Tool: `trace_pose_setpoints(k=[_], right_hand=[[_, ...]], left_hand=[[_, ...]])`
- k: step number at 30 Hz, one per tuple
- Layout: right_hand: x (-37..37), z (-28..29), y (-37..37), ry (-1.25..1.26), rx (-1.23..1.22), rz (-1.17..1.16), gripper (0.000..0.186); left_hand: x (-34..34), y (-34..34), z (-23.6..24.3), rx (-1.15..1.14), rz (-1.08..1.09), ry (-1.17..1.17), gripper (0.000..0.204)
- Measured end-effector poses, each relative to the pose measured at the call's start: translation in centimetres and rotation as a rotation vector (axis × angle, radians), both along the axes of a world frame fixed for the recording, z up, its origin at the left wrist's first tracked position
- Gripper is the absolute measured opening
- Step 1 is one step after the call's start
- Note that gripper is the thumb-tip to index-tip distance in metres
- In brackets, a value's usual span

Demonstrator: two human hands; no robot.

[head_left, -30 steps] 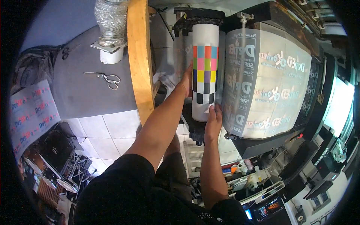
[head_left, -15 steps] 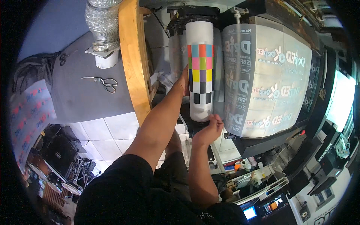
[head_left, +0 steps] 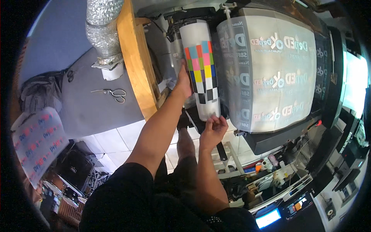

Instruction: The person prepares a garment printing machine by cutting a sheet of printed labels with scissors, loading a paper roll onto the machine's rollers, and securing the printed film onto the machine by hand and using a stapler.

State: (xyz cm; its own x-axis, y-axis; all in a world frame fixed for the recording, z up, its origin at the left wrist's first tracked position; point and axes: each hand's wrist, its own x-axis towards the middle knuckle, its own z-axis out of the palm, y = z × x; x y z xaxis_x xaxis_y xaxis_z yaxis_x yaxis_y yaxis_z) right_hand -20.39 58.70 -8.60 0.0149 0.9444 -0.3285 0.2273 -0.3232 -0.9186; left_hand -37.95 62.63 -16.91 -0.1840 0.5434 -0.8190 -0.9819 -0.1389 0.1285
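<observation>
A white film roll (head_left: 201, 69) with a grid of coloured and black squares stands on a large printing machine. My left hand (head_left: 183, 83) lies against the roll's left side, fingers wrapped behind it. My right hand (head_left: 214, 125) is at the roll's lower end, fingers curled and pinching its bottom edge. To the right of the roll, a wide translucent printed film (head_left: 278, 73) stretches over the machine's dark bed (head_left: 282, 135).
A wooden beam (head_left: 135, 58) runs just left of the roll. Beyond it a grey table (head_left: 85, 108) carries scissors (head_left: 112, 94) and a foil duct (head_left: 102, 31). A printed sheet (head_left: 34, 143) lies at far left. Small screens (head_left: 270, 216) and clutter sit at lower right.
My right hand slid from the roll's side down to its lower end and curled its fingers. My left hand stayed on the roll. The view shifted slightly.
</observation>
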Motion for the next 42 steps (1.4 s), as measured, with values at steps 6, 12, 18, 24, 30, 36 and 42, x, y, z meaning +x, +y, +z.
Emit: trace_pose_setpoints(k=[6, 12, 18, 24, 30, 36, 42], right_hand=[[2.9, -0.3, -0.2, -0.196, 0.062, 0.245, 0.025], [4.5, -0.2, 0.5, -0.285, 0.272, 0.442, 0.020], [2.9, 1.1, 0.3, -0.278, 0.228, 0.331, 0.021], [4.1, 1.5, 0.2, -0.809, 0.382, 0.286, 0.045], [4.2, 0.4, 3.3, -0.890, 0.094, 0.393, 0.058], [4.0, -2.0, 3.8, -0.718, 0.135, 0.246, 0.036], [3.0, 1.2, 2.6, -0.547, 0.055, 0.237, 0.019]], left_hand=[[-2.9, -1.9, 0.9, -0.293, 0.100, 0.708, 0.035], [-5.5, -1.2, 9.7, -0.335, -0.615, 2.323, 0.037], [-7.3, 0.0, 9.2, 0.000, -1.108, 2.647, 0.028], [-7.0, -0.8, 8.2, -0.017, -1.041, 2.489, 0.020], [-5.5, -0.4, 8.3, -0.042, -0.935, 2.371, 0.018], [-5.8, -0.6, 8.2, 0.054, -0.890, 2.401, 0.017], [-5.2, -0.5, 9.2, 0.028, -0.959, 2.308, 0.016]])
